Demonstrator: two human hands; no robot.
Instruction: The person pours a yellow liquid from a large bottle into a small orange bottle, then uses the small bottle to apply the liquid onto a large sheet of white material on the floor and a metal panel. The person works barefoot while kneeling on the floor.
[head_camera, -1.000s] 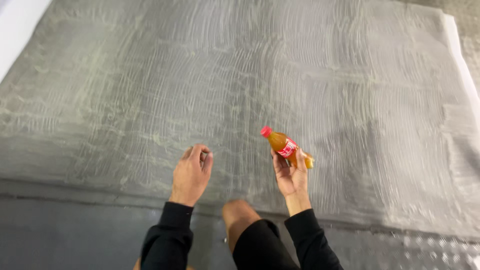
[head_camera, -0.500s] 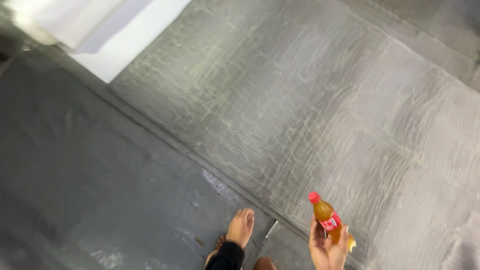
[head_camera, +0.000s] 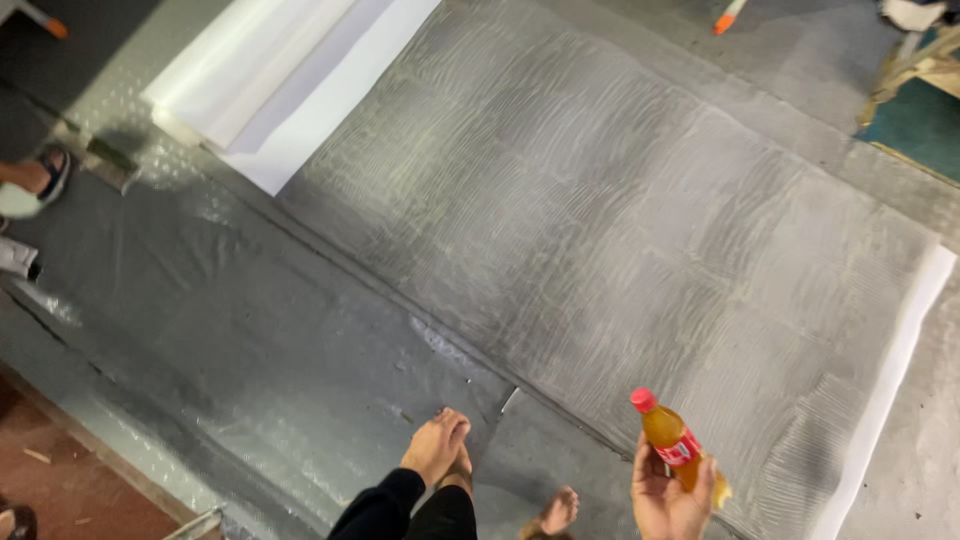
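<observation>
My right hand is at the bottom right, palm up, closed around a small plastic bottle of orange drink with a red cap and red label. The bottle stands nearly upright, its cap tilted a little to the left. My left hand, in a black sleeve, hangs low at the bottom centre with its fingers loosely extended and nothing in it. One of my bare feet shows between the two hands.
Below me lies a large grey sheet with combed, ridged streaks and a white strip on its right edge. A white roll lies top left. Another person's sandalled foot is at the left edge. Wooden pieces sit top right.
The view has swung away from the ridged sheet and widened. My right hand keeps the bottle, now lower in view. My left hand has dropped from the sheet to hang by my side.
</observation>
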